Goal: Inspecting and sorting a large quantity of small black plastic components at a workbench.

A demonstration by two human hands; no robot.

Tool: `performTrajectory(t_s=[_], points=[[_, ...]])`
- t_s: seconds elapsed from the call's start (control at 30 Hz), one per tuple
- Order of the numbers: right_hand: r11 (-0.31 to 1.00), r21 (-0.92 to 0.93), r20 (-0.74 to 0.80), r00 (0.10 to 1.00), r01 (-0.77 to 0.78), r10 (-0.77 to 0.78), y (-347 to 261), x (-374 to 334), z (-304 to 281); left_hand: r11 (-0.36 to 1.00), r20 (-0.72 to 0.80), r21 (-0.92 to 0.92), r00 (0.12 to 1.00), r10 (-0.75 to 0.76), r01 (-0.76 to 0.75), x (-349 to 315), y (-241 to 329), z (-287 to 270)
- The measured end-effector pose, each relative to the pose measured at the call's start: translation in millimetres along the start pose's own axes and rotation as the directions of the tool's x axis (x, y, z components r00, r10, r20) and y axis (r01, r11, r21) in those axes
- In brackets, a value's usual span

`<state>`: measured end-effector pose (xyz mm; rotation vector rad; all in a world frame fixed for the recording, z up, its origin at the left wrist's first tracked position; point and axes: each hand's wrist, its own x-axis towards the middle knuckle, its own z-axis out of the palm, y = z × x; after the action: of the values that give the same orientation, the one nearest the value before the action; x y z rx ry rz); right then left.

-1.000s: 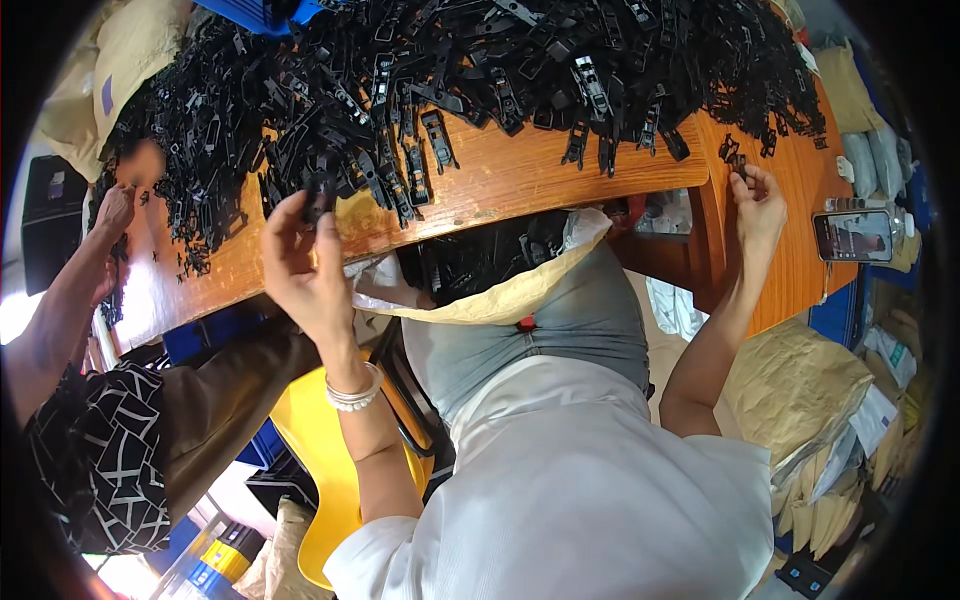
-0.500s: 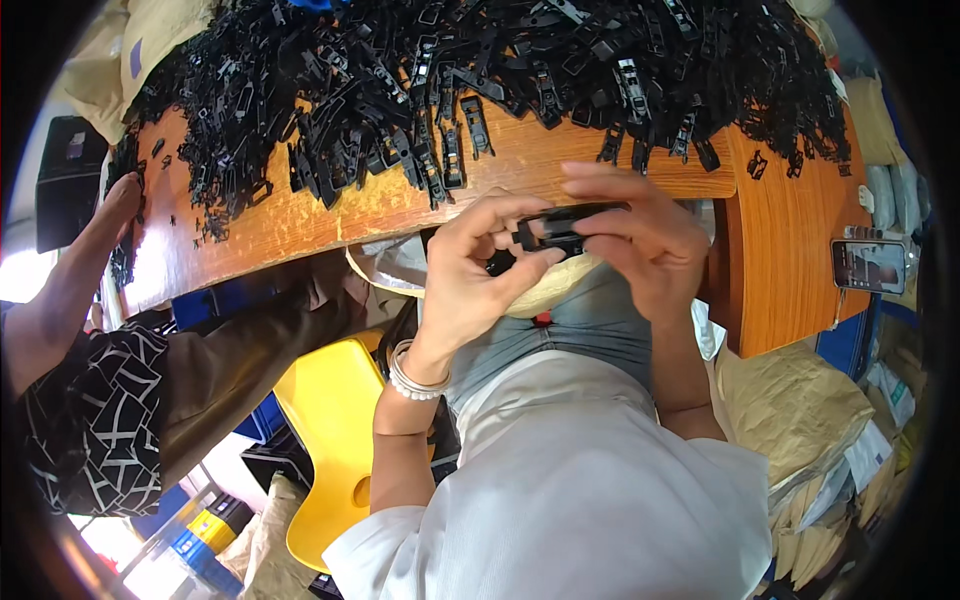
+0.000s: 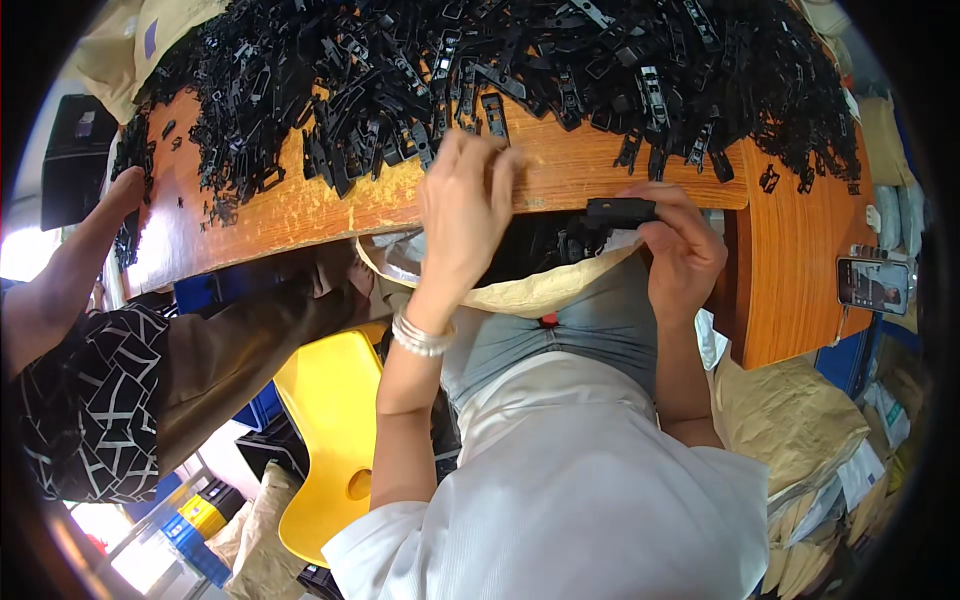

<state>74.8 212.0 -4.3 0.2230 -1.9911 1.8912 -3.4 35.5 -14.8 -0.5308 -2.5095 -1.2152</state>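
Observation:
My left hand [image 3: 463,205], fingers curled, is at the near edge of a big pile of black plastic parts [image 3: 370,110] on the wooden table. Whatever lies under its fingertips is hidden. Over my lap, my right hand [image 3: 685,245] pinches a black plastic clip-like part [image 3: 620,210] between thumb and fingers, close to the table's edge. Below and between my hands a tan sack [image 3: 545,290] gapes on my lap, with black parts [image 3: 535,245] inside it.
The wooden table [image 3: 800,270] turns a corner at right, where a phone [image 3: 873,284] stands. A co-worker's arm [image 3: 75,260] reaches to the table at left. A yellow chair [image 3: 335,420] stands beside me. Paper sacks [image 3: 790,410] lie at lower right.
My hands have parted. My left hand moved up to the pile's near edge, while my right keeps a black part and has come down slightly to the right. The sack's opening now shows.

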Motion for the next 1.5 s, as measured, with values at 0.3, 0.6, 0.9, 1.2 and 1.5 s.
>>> performTrajectory(t_s=[0.3, 0.6, 0.9, 1.2, 1.5], points=[[0.987, -0.019, -0.2, 0.967, -0.162, 0.155, 2.8, -2.2, 4.7, 0.884, 0.053, 0.467, 0.998, -0.017, -0.01, -9.9, -9.0, -4.9], [0.952, 0.101, -0.074, 0.952, -0.289, 0.297, 5.6, 10.4, 25.7, 0.456, 0.192, -0.76, 0.831, -0.522, 0.462, -8.4, 19.4, -12.0], [0.945, -0.266, -0.058, 0.982, -0.191, 0.182, -5.2, 10.8, 27.5, 0.254, 0.553, -0.724, 0.76, -0.343, 0.641, -17.4, 8.2, -19.3], [0.96, -0.033, -0.004, 0.961, -0.277, 0.277, 1.4, 8.5, 26.4, 0.187, 0.581, -0.732, 0.744, -0.33, 0.655, -18.1, 18.4, -7.6], [0.939, 0.133, 0.052, 0.949, -0.316, 0.312, -5.4, 4.8, 31.5, 0.271, 0.467, -0.842, 0.882, -0.066, 0.466, -13.1, 0.5, -5.5]])
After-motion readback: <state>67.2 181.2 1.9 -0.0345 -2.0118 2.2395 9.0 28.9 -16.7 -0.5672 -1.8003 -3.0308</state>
